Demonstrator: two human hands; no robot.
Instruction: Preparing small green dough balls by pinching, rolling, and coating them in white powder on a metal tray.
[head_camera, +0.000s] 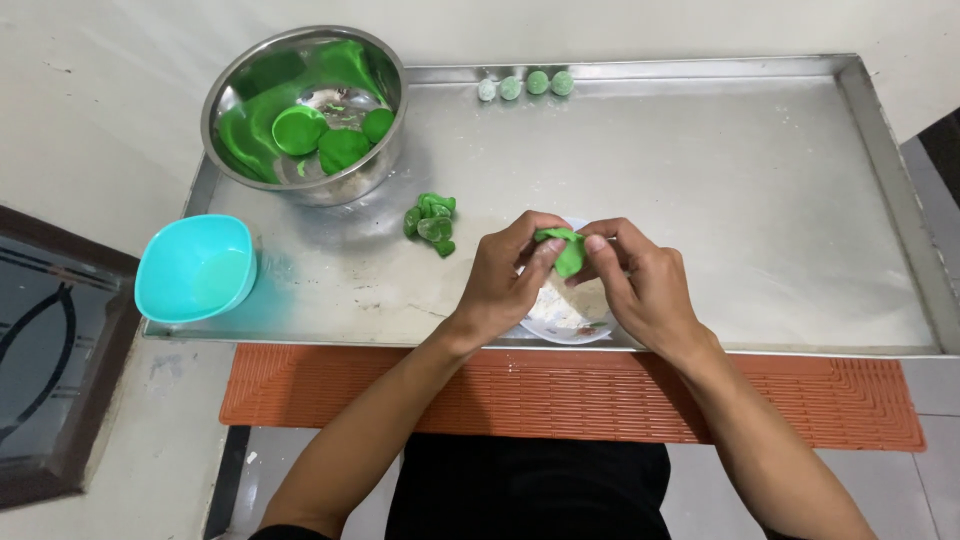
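The left hand (505, 282) and the right hand (640, 285) meet over the near edge of a metal tray (700, 200), and both pinch one piece of green dough (568, 250) between thumbs and fingertips. The dough is lifted just above a small white plate (560, 318) that lies directly under the hands; the plate holds a pale filling, though what kind cannot be told.

Just beyond the left hand, toward its outer side, a little heap of green dough scraps (431, 222) lies on the tray. Farther in that direction stands a steel bowl (303, 110) with more green dough lumps inside. Well off to the left hand's outer side a turquoise bowl (196, 268) sits on the tray's corner. Far beyond the hands, four small green balls (525, 86) line the tray's back rim. Below the wrists, an orange ribbed mat (560, 395) lies along the tray's near edge.
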